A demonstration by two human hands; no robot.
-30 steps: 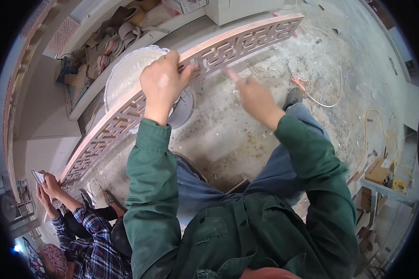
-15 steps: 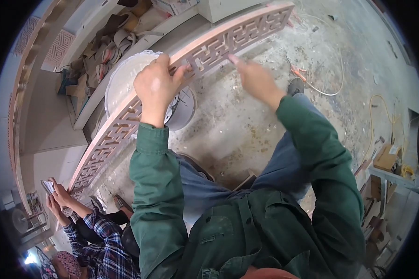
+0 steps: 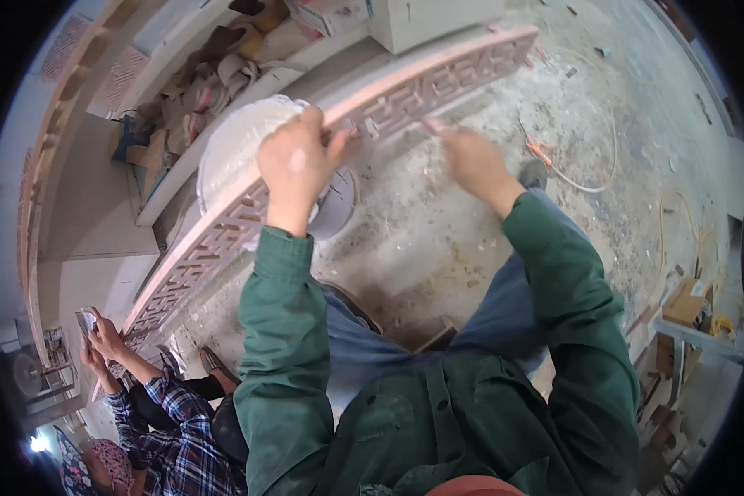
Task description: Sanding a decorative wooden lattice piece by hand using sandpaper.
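A long, narrow pinkish wooden lattice panel with a cut-out fretwork pattern runs slantwise from lower left to upper right in front of me. My left hand is closed over its upper edge, near the middle, with the thumb on the near side. My right hand is at the panel's lower edge, right of my left hand, with one finger reaching to the wood and the others curled. It is blurred, and whatever it may hold is too small to make out. Behind the panel stands a round white-topped bucket.
A person in a plaid shirt sits at lower left, hands holding a small flat object by the panel's end. Cluttered shelving lies beyond. An orange-ended hose lies on the dusty floor. A bench with a cardboard box stands at right.
The whole view has shifted, so the panel and both hands appear slightly right and lower. My left hand keeps its grip; my right hand stays at the panel's lower edge, still blurred.
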